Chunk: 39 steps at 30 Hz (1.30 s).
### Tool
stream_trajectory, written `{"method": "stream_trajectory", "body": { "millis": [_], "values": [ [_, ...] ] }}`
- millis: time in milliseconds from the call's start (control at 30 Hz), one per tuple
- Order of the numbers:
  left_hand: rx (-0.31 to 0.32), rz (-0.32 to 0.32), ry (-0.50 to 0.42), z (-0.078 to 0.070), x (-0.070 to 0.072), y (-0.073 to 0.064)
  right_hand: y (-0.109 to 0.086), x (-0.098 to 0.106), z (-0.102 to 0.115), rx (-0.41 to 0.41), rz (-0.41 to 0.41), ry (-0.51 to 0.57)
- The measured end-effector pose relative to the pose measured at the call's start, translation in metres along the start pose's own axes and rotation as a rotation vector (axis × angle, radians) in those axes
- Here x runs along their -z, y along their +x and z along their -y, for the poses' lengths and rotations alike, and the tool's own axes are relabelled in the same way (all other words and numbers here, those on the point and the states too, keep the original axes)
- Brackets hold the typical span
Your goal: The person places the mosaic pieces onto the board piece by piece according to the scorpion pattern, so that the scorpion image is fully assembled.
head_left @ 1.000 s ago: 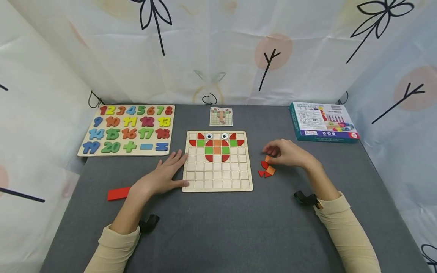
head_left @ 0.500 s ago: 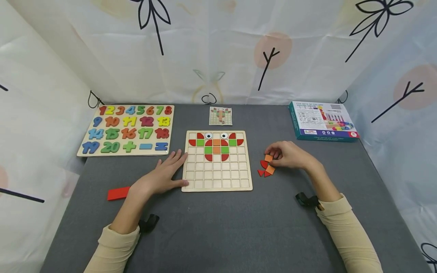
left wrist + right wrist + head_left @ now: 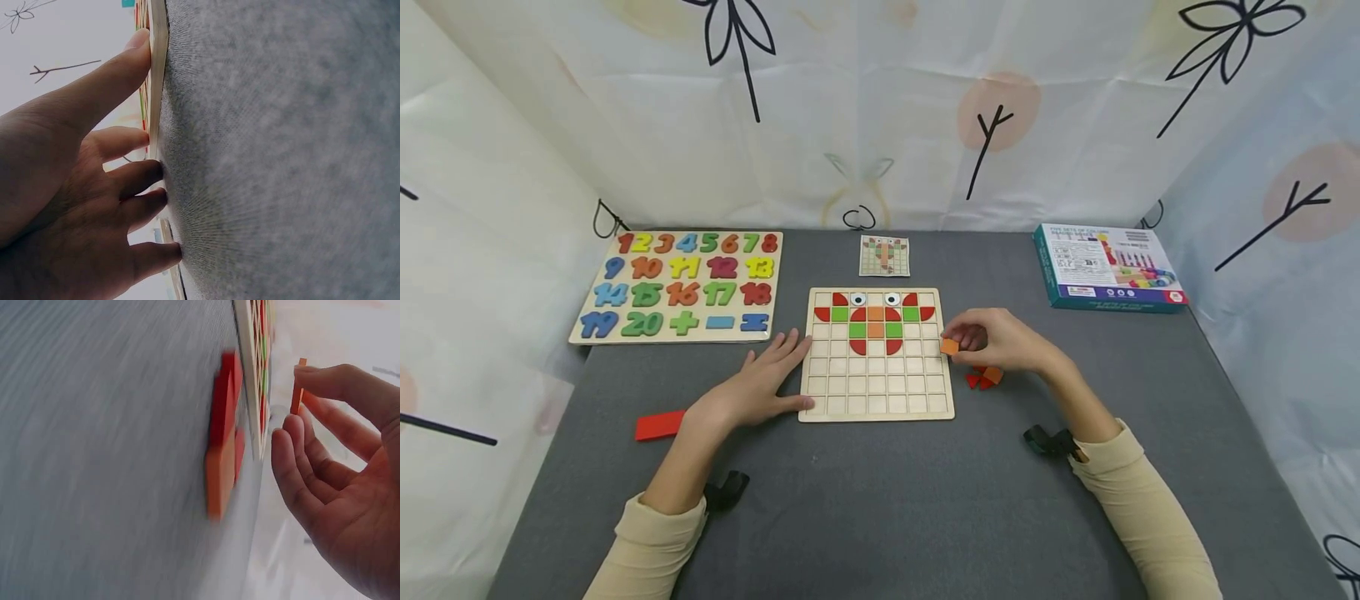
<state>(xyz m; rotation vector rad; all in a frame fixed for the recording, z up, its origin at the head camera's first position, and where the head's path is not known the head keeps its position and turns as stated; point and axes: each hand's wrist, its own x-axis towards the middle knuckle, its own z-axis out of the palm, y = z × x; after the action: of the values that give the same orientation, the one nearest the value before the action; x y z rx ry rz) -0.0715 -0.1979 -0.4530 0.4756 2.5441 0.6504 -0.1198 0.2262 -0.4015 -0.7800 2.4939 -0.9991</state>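
Note:
A wooden grid board (image 3: 877,392) lies mid-table, with red, green and orange tiles and two eye tiles filling its top rows. My right hand (image 3: 1000,340) pinches an orange square tile (image 3: 950,347) (image 3: 298,387) just above the board's right edge. A small pile of red and orange tiles (image 3: 984,378) (image 3: 224,434) lies on the mat under that hand. My left hand (image 3: 756,386) (image 3: 94,187) rests flat on the mat, fingers straight, its thumb and fingertips against the board's left edge (image 3: 157,75).
A number puzzle board (image 3: 681,286) sits at the back left, a small pattern card (image 3: 884,255) behind the grid board, a teal box (image 3: 1108,267) at the back right. A red block (image 3: 659,426) lies by my left forearm. Curtain walls enclose the grey mat.
My right hand picked an orange tile from the pile and carried it left to the board's right edge. The left hand stayed put.

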Motion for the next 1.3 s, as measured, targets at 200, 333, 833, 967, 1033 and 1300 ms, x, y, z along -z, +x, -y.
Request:
{"method": "stream_trajectory", "body": {
  "millis": [200,333,833,967,1033,1300],
  "values": [
    [0.002,0.001,0.004,-0.001,0.000,-0.001,0.022,-0.014,0.019,0.074,0.061,0.033],
    [0.003,0.003,0.002,-0.002,0.001,-0.001,0.038,-0.022,0.032,0.118,0.096,-0.002],
    [-0.005,0.001,-0.010,-0.022,0.012,-0.015,0.083,-0.044,0.064,0.174,0.156,-0.252],
    [0.009,0.016,0.009,-0.031,0.018,-0.018,0.087,-0.047,0.064,0.181,0.152,-0.258],
    [0.003,0.006,-0.002,-0.028,0.016,-0.017,0.087,-0.048,0.064,0.175,0.158,-0.249],
    [-0.014,-0.002,-0.022,-0.023,0.015,-0.017,0.078,-0.041,0.062,0.161,0.155,-0.186]
  ]
}}
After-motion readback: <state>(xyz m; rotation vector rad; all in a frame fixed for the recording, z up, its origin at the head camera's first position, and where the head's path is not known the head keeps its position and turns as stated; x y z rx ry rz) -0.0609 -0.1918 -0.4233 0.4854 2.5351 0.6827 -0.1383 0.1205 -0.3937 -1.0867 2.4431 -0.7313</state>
